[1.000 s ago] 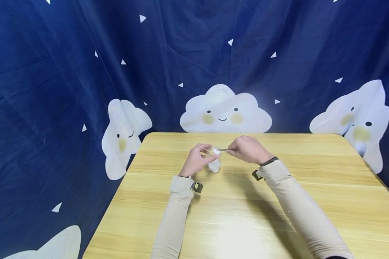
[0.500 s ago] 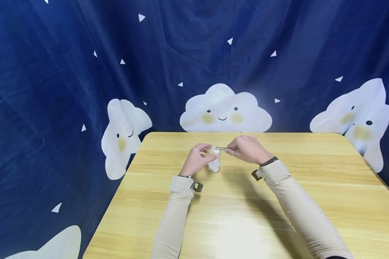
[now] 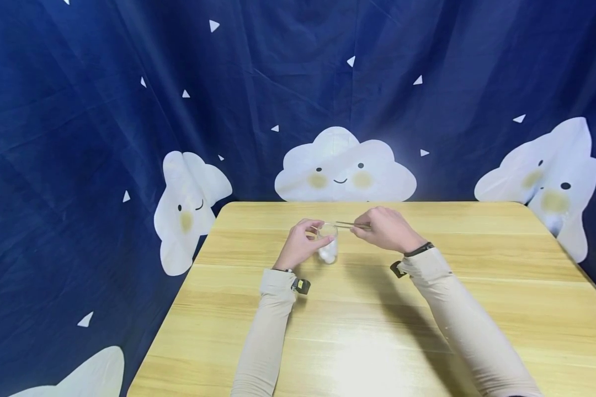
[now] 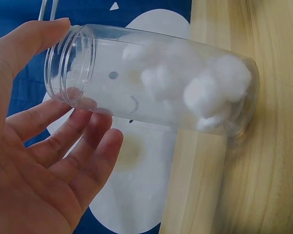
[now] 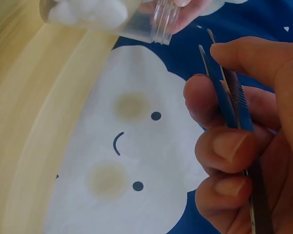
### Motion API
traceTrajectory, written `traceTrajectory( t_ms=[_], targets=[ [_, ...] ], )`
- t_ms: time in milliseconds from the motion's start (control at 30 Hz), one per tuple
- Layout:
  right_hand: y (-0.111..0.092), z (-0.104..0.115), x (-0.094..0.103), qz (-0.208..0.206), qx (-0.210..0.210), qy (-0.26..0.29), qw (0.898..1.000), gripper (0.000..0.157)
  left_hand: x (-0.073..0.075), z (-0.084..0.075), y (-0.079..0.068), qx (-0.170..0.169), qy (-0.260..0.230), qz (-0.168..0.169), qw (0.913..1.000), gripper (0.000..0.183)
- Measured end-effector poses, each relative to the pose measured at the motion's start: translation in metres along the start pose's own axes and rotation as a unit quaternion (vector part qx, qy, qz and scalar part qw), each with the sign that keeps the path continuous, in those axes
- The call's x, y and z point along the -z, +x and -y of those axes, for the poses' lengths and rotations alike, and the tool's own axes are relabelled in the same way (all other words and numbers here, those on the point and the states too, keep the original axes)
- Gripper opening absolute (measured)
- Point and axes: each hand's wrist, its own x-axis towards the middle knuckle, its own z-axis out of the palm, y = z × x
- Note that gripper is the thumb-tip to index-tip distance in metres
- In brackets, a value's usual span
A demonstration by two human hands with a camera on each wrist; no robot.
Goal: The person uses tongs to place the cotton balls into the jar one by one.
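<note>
A clear plastic jar point(image 4: 112, 97) with a threaded, lidless mouth stands on the table. Several white cotton balls point(image 4: 205, 95) lie in its lower part. My left hand point(image 3: 302, 242) grips the jar near its neck, thumb on one side and fingers on the other. Beside the jar's mouth, my right hand point(image 3: 384, 229) holds metal tweezers point(image 5: 229, 92) between thumb and fingers. The tweezer tips are slightly apart with nothing between them, and they point toward the jar's rim in the head view.
The wooden table point(image 3: 258, 220) reaches to a dark blue curtain point(image 3: 298, 66) printed with white clouds and small triangles. Dark camera mounts point(image 3: 302, 285) sit on both wrists.
The tweezers have left the jar's mouth and shifted slightly right. The cotton ball seen high in the jar by the tips no longer shows there. My left hand keeps its grip.
</note>
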Motion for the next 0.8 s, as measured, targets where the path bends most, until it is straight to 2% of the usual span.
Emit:
traceTrajectory(
  t_ms=[200, 433, 633, 800],
  targets=[
    [-0.009, -0.009, 0.001, -0.012, -0.035, 0.019, 0.999, 0.044, 0.0, 0.0, 0.0, 0.004, 0.001, -0.003, 1.0, 0.058],
    [-0.021, -0.025, -0.007, -0.033, -0.069, 0.036, 0.996, 0.018, 0.0, 0.001, 0.0, 0.002, -0.001, -0.001, 1.0, 0.061],
    [-0.032, -0.037, -0.016, -0.036, -0.092, 0.039, 0.994, 0.032, 0.0, -0.001, 0.0, 0.003, -0.001, -0.002, 1.0, 0.06],
    [-0.041, -0.046, -0.021, -0.033, -0.114, 0.043, 0.992, 0.031, 0.0, -0.001, 0.0, 0.002, 0.001, -0.005, 1.0, 0.059]
  ],
)
